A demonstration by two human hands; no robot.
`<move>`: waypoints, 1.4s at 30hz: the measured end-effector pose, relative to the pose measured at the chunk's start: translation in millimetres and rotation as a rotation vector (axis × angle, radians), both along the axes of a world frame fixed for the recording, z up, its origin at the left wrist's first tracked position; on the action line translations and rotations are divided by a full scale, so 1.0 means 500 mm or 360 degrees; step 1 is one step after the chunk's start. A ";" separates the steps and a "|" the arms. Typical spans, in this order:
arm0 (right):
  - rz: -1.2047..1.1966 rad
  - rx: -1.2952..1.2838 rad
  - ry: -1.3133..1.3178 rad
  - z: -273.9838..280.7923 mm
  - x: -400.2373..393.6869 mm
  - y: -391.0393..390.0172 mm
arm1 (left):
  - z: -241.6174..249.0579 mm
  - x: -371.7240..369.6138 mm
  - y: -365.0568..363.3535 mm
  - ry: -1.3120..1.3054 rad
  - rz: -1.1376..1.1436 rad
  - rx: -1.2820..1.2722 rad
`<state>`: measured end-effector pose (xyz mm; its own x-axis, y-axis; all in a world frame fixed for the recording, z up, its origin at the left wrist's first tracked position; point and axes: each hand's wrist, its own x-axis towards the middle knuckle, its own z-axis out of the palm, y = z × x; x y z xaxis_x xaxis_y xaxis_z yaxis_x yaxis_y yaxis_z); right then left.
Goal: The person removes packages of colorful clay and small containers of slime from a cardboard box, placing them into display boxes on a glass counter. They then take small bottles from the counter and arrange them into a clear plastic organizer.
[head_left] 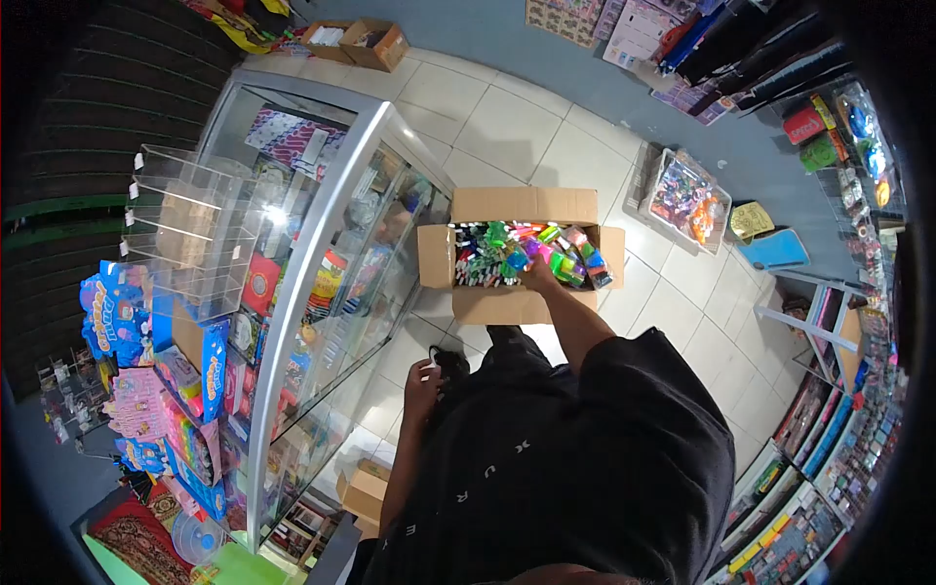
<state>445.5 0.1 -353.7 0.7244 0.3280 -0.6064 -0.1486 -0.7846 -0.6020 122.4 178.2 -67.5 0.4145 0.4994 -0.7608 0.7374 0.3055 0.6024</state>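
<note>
An opened cardboard box [526,205] lies on the floor ahead of me, its flaps folded outward. Many slim, pen-like pieces [478,255] fill its left part. On the right side are brightly coloured small items [564,261] in green, pink and purple, too small to identify. My right hand [537,277] reaches over the near edge into the box, fingers bent around something by a pink and purple item [536,253]; what they grip is hidden. Down at my side, beside the glass case, my left hand [422,379] hangs with loosely bent fingers and nothing visible in it.
A glass display case [322,292] stands close on my left, topped with clear acrylic shelves [190,229] and toy packs. A tray of small colourful goods [687,200] sits on the tiled floor to the right. Stocked shelves [790,517] line the right wall.
</note>
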 end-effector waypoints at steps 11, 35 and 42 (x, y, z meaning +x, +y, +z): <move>-0.0022 -0.0079 -0.0612 0.111 0.049 -0.059 | -0.004 -0.100 0.009 0.0162 0.0041 0.0011; -0.0564 0.0440 -0.0033 0.176 0.027 -0.325 | -0.034 -0.081 0.025 0.0051 -0.0307 0.0049; -0.0421 0.1446 0.0460 0.421 -0.063 -0.215 | -0.016 0.027 0.085 -0.0495 -0.0601 0.0153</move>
